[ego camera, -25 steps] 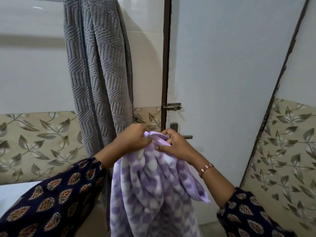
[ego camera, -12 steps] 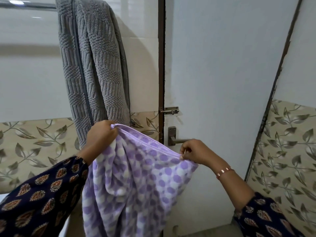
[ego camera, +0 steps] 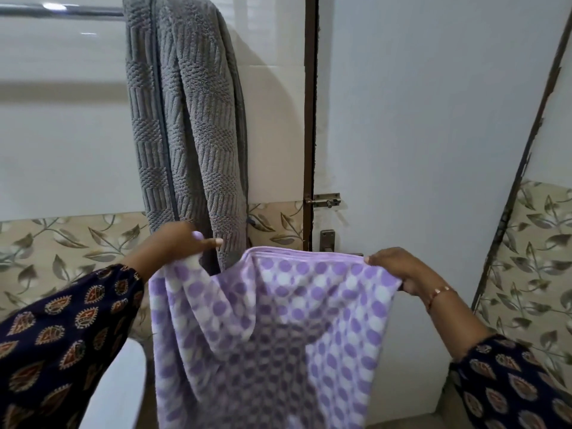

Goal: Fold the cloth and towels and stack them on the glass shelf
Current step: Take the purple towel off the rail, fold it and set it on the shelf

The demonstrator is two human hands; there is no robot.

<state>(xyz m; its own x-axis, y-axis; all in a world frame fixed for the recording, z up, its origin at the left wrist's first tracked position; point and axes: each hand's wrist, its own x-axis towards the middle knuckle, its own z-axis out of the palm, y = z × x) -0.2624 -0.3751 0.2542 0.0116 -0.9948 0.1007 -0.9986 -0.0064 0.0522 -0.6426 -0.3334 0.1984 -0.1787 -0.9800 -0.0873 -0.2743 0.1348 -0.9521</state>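
Both hands pinched the purple dotted cloth (ego camera: 278, 320) – left hand (ego camera: 173, 243) at 9 o'clock, right hand (ego camera: 393, 267) at 3 – top edge stretched level between.

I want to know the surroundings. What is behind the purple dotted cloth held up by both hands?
Behind the purple dotted cloth hang the lower end of the grey ribbed towel and the metal door handle, partly covered. Anything lower is hidden.

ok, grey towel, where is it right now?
Head view, upper left: the grey towel hangs over the chrome rail, just left of the door frame.
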